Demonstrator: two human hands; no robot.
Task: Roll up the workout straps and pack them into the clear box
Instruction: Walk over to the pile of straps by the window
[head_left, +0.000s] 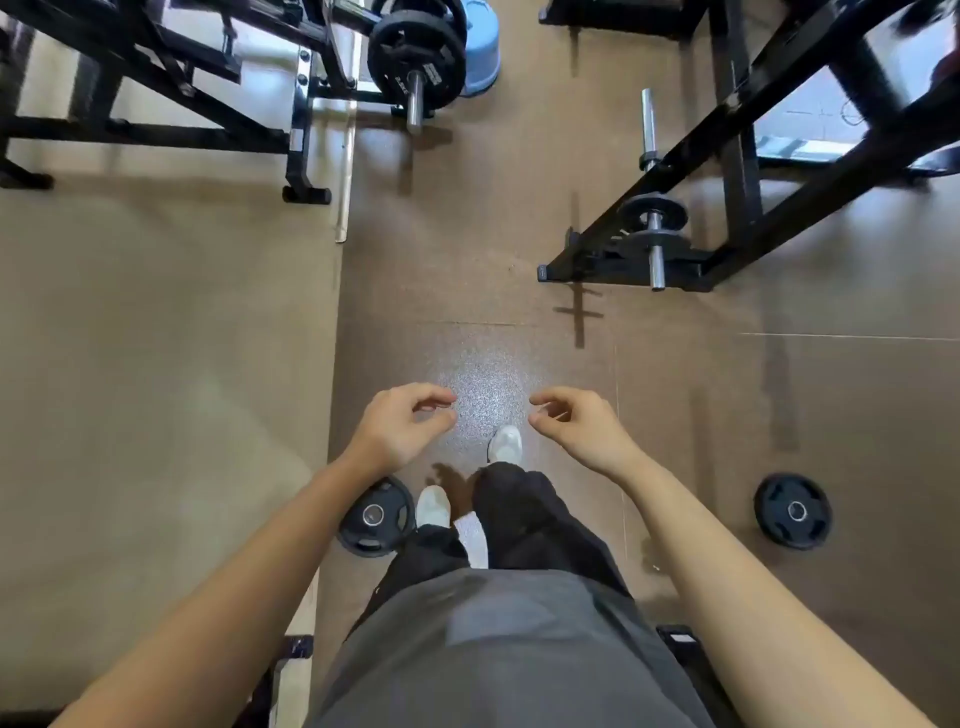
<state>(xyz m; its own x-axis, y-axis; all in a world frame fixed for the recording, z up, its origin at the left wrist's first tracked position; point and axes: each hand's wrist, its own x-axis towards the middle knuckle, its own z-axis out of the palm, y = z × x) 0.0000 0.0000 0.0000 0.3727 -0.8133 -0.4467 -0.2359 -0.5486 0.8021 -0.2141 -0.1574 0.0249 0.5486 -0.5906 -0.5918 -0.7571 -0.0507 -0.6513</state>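
From the head camera, looking straight down: I stand on a brown speckled gym floor (675, 415) with both bare arms stretched forward. My left hand (402, 426) and right hand (579, 423) hang level with each other, well apart, fingers loosely curled toward the gap between them, thumb and forefinger close but nothing pinched; both are empty. Below them are my white shoes, the right shoe (505, 444) ahead of the left shoe (432, 505), dark trousers and a grey shirt.

A black weight plate (374, 517) lies flat on the floor just beside my left shoe, partly hidden under my left forearm. A second weight plate (792, 510) lies flat to the right, well apart from my right arm. At upper left stands a black machine frame (156, 119) with a loaded bar of plates (415, 52), and a blue tub (480, 47) just behind it. At upper right a slanted black rack (753, 171) carries small plates on steel pegs (653, 228).

Neither the workout straps nor the clear box appear anywhere in this view.
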